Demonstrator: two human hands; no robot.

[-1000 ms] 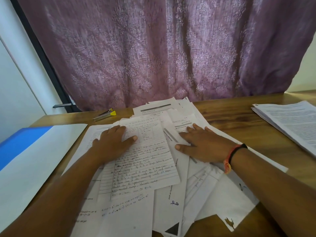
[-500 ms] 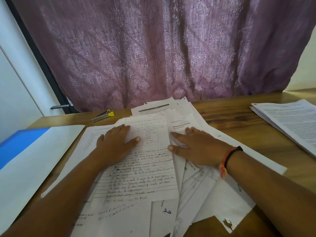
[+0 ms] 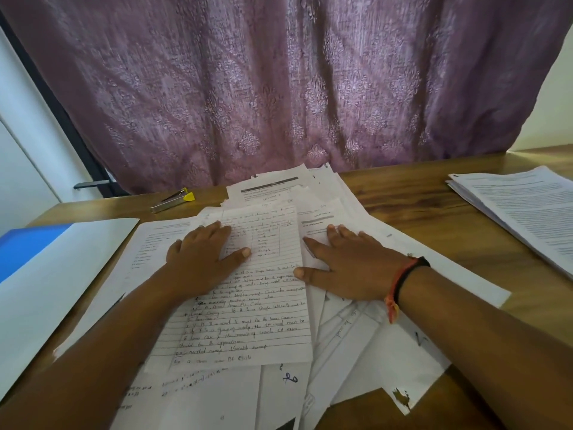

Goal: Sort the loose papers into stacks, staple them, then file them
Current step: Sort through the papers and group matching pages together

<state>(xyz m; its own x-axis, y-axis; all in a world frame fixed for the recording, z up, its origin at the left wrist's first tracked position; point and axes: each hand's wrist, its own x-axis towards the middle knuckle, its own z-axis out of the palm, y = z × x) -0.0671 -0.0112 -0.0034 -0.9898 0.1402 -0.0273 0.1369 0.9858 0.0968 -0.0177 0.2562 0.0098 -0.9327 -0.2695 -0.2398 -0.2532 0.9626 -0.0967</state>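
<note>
Both hands flat, fingers spread, gripping nothing: L hand (image 3: 201, 256) presses on the lined sheet (image 3: 248, 330); R hand (image 3: 350, 265) presses on printed pages (image 3: 322, 231) just beside it. Loose papers (image 3: 387, 367) lie fanned in a messy pile mid-worktop (image 3: 418, 218), betw. the folder (image 3: 46, 290) at left & a stack (image 3: 527, 212) at right; stapler (image 3: 173, 200) sits apart, back left, near the curtain (image 3: 279, 88).

Risks, as I judge them: sheets look thin & slick, so a sideways push w/ flat palms could drag lower pages along & mix the sets; nearest sheets run out of view, can't tell if they overhang, but a shove could send some off the worktop; the corner (image 3: 403, 397) at bottom right looks torn or stained & may rip further if snagged; overlapped corners could crease; stapling before edges are squared would lock a crooked set.

Materials: paper white, matte, some ruled w/ handwriting, some typed; all rectangular, skewed at diff. angles; worktop smooth wood-grain; folder flat, white w/ blue; stapler slim, metal, yellow tip.
</note>
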